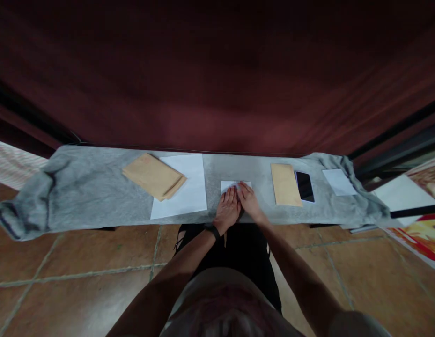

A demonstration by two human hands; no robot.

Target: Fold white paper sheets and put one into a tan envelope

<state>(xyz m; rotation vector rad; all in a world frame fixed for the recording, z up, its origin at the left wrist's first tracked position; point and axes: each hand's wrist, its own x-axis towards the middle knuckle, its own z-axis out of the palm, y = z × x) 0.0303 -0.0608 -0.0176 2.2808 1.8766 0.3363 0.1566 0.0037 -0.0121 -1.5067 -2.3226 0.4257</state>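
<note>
On grey cloth (pixel 94 192) above brown tiles (pixel 98 252), hands (pixel 228 209) touch paper (pixel 224 186).

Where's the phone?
In the head view, the phone lies on the grey cloth, out to the right of your right hand, between a brown envelope and a white paper farther right.

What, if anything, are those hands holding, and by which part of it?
No clear grip shows: the left hand and right hand lie over the small white paper, hiding its near part. Whether it is pinched there cannot be told.
</note>
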